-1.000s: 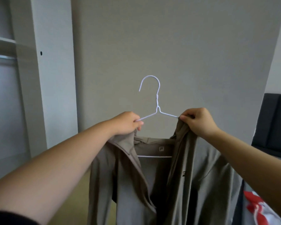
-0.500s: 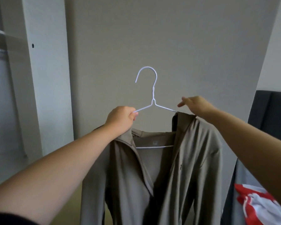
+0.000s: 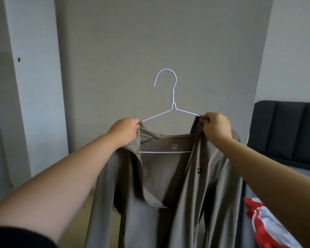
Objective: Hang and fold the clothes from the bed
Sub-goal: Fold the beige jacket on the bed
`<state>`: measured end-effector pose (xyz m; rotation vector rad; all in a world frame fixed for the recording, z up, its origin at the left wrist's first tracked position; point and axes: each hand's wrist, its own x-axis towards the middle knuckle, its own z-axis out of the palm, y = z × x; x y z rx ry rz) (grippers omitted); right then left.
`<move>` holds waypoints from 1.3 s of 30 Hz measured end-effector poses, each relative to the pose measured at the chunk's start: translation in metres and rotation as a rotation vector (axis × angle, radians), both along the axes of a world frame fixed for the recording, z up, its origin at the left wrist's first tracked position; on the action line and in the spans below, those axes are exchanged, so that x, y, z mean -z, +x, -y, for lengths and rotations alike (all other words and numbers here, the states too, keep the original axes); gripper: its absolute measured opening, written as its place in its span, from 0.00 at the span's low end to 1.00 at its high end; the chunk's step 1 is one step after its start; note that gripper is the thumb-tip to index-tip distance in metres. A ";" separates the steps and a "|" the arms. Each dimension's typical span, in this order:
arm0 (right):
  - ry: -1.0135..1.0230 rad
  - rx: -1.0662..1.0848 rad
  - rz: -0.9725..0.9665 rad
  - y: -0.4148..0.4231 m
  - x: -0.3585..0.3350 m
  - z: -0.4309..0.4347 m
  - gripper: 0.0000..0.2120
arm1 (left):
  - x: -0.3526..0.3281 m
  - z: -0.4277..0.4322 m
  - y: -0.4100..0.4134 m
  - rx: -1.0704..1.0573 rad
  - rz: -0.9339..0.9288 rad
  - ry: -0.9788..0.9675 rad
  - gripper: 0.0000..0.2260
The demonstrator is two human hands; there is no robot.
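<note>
A taupe zip-front jacket (image 3: 157, 190) hangs open on a thin white wire hanger (image 3: 173, 102), held up in front of a grey wall. My left hand (image 3: 124, 131) grips the jacket's left shoulder together with the hanger's left arm. My right hand (image 3: 216, 125) pinches the jacket's right collar edge against the hanger's right arm. The hook points up and curls to the left, free of any rail. The hanger's lower bar shows inside the neck opening.
A white wardrobe frame (image 3: 32, 86) stands at the left. A dark grey upholstered headboard (image 3: 286, 129) and the bed (image 3: 249, 221) lie to the right, with a red and white garment (image 3: 268, 222) on the bed.
My right hand, which had let go and hovered over the right shoulder, has closed on the collar edge again. The jacket now sits straighter on the hanger.
</note>
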<state>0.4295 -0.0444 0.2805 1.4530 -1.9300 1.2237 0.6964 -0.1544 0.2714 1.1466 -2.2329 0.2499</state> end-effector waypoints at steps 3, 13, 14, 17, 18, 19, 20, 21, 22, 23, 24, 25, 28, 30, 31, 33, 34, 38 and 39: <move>-0.081 0.094 -0.051 -0.008 -0.014 -0.031 0.09 | -0.016 -0.025 -0.026 0.019 -0.051 -0.070 0.09; -0.320 0.407 -0.186 -0.045 -0.091 -0.198 0.05 | -0.098 -0.167 -0.118 0.166 -0.263 -0.308 0.10; -0.352 0.443 -0.198 -0.049 -0.101 -0.216 0.04 | -0.109 -0.183 -0.127 0.183 -0.289 -0.323 0.10; -0.458 0.540 -0.247 -0.061 -0.129 -0.267 0.05 | -0.139 -0.229 -0.150 0.223 -0.350 -0.371 0.09; -0.488 0.564 -0.262 -0.066 -0.134 -0.282 0.06 | -0.144 -0.242 -0.158 0.239 -0.363 -0.390 0.09; -0.507 0.582 -0.276 -0.072 -0.136 -0.294 0.07 | -0.147 -0.254 -0.165 0.258 -0.375 -0.410 0.09; -0.507 0.595 -0.283 -0.078 -0.136 -0.305 0.07 | -0.147 -0.263 -0.172 0.277 -0.386 -0.416 0.09; -0.483 0.606 -0.283 -0.086 -0.133 -0.313 0.07 | -0.143 -0.270 -0.180 0.295 -0.390 -0.405 0.09; -0.429 0.609 -0.272 -0.096 -0.127 -0.319 0.07 | -0.136 -0.273 -0.188 0.315 -0.383 -0.384 0.08; -0.343 0.605 -0.245 -0.108 -0.117 -0.323 0.07 | -0.125 -0.274 -0.198 0.339 -0.378 -0.351 0.07; -0.238 0.595 -0.209 -0.121 -0.103 -0.327 0.07 | -0.110 -0.274 -0.210 0.367 -0.373 -0.309 0.06; -0.139 0.583 -0.175 -0.134 -0.085 -0.329 0.06 | -0.092 -0.274 -0.222 0.390 -0.368 -0.257 0.05; 0.042 0.576 -0.101 -0.169 -0.014 -0.337 0.04 | -0.023 -0.276 -0.260 0.433 -0.315 -0.057 0.06; 0.121 0.595 -0.042 -0.187 0.040 -0.341 0.05 | 0.029 -0.280 -0.285 0.463 -0.267 0.070 0.06; 0.160 0.605 -0.013 -0.195 0.065 -0.342 0.05 | 0.053 -0.282 -0.296 0.475 -0.243 0.131 0.07; 0.242 0.619 0.031 -0.210 0.112 -0.346 0.04 | 0.096 -0.286 -0.314 0.486 -0.209 0.225 0.07; 0.296 0.625 0.046 -0.218 0.136 -0.348 0.04 | 0.117 -0.286 -0.323 0.479 -0.162 0.250 0.07; 0.532 0.672 -0.084 -0.245 0.218 -0.355 0.07 | 0.191 -0.281 -0.355 0.397 -0.060 0.320 0.08; 0.589 0.709 -0.156 -0.250 0.236 -0.356 0.08 | 0.211 -0.279 -0.363 0.376 -0.025 0.372 0.08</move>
